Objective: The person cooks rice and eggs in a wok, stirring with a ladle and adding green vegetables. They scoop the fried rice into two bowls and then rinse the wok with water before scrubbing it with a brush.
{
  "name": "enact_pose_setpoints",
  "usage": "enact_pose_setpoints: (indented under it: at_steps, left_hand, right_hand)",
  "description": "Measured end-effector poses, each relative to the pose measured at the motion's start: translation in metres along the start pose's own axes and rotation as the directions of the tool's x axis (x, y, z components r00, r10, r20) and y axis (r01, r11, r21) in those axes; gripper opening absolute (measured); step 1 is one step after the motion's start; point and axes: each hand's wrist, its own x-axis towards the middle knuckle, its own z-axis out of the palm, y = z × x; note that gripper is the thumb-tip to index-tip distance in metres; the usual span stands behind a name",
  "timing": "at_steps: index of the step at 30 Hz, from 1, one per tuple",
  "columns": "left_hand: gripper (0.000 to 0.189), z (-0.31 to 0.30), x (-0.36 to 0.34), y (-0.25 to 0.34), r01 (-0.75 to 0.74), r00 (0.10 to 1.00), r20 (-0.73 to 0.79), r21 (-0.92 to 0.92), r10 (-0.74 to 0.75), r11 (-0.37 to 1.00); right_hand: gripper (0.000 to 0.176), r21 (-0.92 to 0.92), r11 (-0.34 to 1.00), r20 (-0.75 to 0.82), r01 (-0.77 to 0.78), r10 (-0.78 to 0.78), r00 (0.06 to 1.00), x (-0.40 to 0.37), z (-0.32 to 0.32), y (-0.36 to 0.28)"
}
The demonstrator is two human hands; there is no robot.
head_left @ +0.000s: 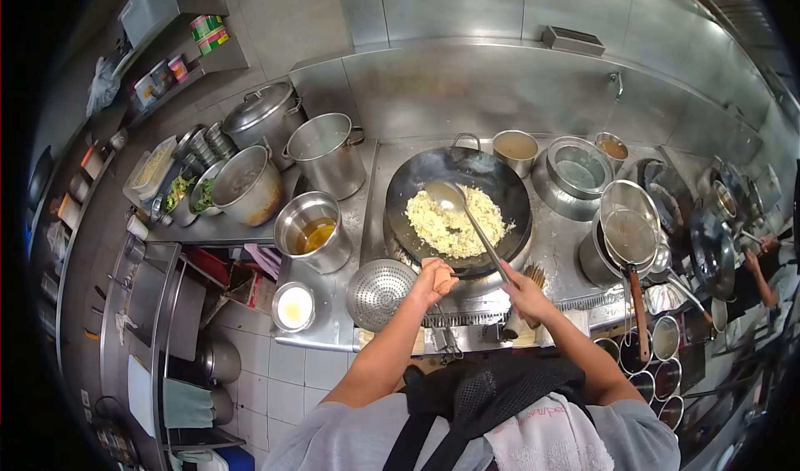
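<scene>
A black wok (400, 179) sits on the burner with loose, pale yellow rice-like food (479, 221) in it. My right hand (529, 296) is closed around the long handle of a metal ladle (446, 194), whose bowl rests on the food at its upper left. At the wok's near left rim, my left hand (432, 281) grips what looks like a folded orange-brown cloth (447, 283). Whether the wok's edge is inside that grip is hidden. A perforated metal strainer (382, 294) lies just left of my left hand. Beside my right hand is a bristly brush (533, 279).
Left of the wok stand a pot of yellow oil (315, 233), a bowl with white contents (293, 307) and tall stockpots (329, 158). On the right are a water pot (577, 169) and a wire skimmer (629, 233) across another pot. Another person's arm (760, 278) shows far right.
</scene>
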Motion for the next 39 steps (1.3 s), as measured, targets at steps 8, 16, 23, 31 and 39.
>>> enact_pose_setpoints:
  at_steps: [8, 16, 23, 31, 39]
  left_hand:
    - [0.017, 0.014, -0.021, 0.003, -0.036, 0.998, -0.061, -0.01, 0.035, 0.999]
    - [0.012, 0.009, -0.017, 0.0, -0.018, 0.999, -0.03, -0.029, 0.017, 0.999]
    - [0.012, 0.007, -0.015, -0.004, 0.044, 0.996, -0.074, -0.017, -0.045, 0.999]
    - [0.012, 0.005, -0.014, 0.001, -0.029, 0.998, -0.059, 0.008, 0.03, 1.0]
    - [0.015, -0.01, -0.023, -0.011, 0.051, 0.999, 0.018, -0.043, -0.05, 0.998]
  right_hand:
    - [0.065, 0.621, 0.699, 0.323, -0.353, 0.183, 0.929, -0.031, -0.026, -0.011]
    - [0.064, 0.39, 0.911, 0.105, -0.136, 0.103, 0.989, -0.03, -0.015, -0.04]
    - [0.063, -0.068, 0.993, -0.135, 0.095, -0.103, 0.985, 0.041, 0.017, 0.012]
    - [0.063, 0.507, 0.806, 0.168, -0.304, 0.254, 0.953, 0.012, -0.032, 0.051]
    - [0.064, -0.189, 0.965, 0.098, -0.179, 0.2, 0.975, -0.078, -0.026, -0.009]
